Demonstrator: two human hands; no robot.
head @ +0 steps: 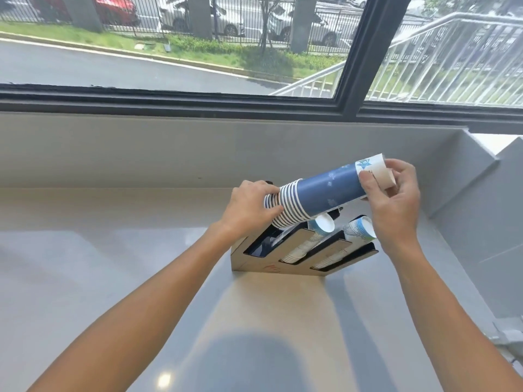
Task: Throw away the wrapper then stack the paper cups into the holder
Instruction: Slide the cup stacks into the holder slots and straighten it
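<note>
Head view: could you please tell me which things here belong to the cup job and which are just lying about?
Part of the job:
- stack of cups, held by left hand and right hand
- cup holder, with two slots already filled

Just there:
- counter
- window
- grey clutter at the right edge

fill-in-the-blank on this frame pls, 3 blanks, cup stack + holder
1. The stack of paper cups is held at both ends, with the left hand at the end where the cup ____ show.
2. The right hand grips the stack's ____ end.
3. The holder on the counter has three slots; the leftmost one is ____.

Missing words: rims; white; empty
</note>
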